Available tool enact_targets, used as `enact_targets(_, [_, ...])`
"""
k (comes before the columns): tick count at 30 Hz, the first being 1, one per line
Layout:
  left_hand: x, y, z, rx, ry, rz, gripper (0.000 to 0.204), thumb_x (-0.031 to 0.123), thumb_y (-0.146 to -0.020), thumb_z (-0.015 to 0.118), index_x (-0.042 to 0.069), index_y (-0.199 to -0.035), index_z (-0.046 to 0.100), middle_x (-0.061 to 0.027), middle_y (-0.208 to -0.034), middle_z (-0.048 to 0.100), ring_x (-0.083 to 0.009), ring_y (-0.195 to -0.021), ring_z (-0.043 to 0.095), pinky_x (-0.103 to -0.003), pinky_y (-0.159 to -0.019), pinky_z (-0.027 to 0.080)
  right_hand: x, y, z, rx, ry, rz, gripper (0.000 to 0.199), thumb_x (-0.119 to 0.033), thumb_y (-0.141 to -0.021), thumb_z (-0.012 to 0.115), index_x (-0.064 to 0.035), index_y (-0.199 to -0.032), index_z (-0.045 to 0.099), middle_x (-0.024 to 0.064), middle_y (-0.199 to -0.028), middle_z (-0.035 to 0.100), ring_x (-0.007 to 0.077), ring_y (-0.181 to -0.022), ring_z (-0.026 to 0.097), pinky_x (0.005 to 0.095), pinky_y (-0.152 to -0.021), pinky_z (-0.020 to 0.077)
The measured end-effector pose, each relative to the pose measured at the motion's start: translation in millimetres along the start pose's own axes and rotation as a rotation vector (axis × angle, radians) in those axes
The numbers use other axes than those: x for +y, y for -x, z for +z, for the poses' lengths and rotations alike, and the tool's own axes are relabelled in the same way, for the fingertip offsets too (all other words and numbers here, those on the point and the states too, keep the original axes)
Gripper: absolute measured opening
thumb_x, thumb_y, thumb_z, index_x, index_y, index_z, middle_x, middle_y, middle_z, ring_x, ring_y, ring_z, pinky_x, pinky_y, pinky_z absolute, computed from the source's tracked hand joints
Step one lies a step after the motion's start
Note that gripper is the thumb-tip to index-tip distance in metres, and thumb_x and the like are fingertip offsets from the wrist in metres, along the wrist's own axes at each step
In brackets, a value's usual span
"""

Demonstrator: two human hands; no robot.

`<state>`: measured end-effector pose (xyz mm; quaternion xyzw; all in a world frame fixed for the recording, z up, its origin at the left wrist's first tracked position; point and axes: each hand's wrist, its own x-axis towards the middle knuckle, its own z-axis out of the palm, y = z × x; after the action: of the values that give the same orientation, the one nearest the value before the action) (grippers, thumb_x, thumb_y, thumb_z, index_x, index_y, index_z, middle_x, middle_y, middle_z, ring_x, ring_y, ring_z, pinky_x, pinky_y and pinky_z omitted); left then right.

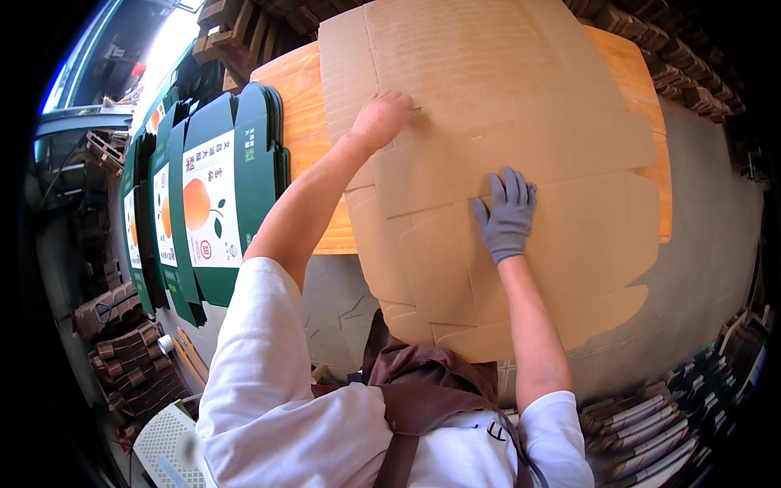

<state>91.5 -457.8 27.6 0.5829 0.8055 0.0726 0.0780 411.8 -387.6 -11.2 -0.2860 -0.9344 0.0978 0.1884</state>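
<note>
A large brown cardboard carton blank lies unfolded in front of me, plain side up, with cut lines and flaps. Its near end overhangs the table toward my apron, and the edges of another blank show under it. My left hand is bare and closed over the upper left part of the cardboard. A small thin dark tip sticks out by its fingers; what it belongs to is hidden. In a grey glove, my right hand rests flat on the near half, fingers spread.
The orange wooden table shows on both sides of the cardboard. Left of it stand green-and-white printed cartons, folded flat. Wooden pallets are at the far left. Flattened cardboard stacks lie lower left, others lower right.
</note>
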Motion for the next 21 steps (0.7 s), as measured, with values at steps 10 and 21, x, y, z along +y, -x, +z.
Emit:
enact_targets(10, [-1.4,1.5,6.6,0.037,-0.045,-0.04,0.015,0.02,-0.094,0.056,0.008,-0.1,0.062,-0.0096,-0.099,0.064,-0.0289,-0.104,0.058,-0.041,-0.092,0.045,1.1,-0.4,-1.4,-0.016,-0.011,0.007,0.056,-0.041,-0.084,0.066,-0.0102,-0.128,0.052,0.0155,-0.141,0.043,0.0353,-0.134,0.037,0.059,-0.109,0.0281])
enact_targets(21, [-3.3,-1.5,3.1,0.153,-0.014,-0.116,0.01,0.017,-0.091,0.055,0.01,-0.096,0.061,-0.0098,-0.097,0.064,-0.029,-0.102,0.059,-0.042,-0.089,0.045,1.3,-0.8,-3.1,-0.004,-0.018,0.009,0.057,-0.042,-0.082,0.068,-0.01,-0.127,0.053,0.0153,-0.14,0.044,0.0346,-0.133,0.038,0.0586,-0.109,0.0287])
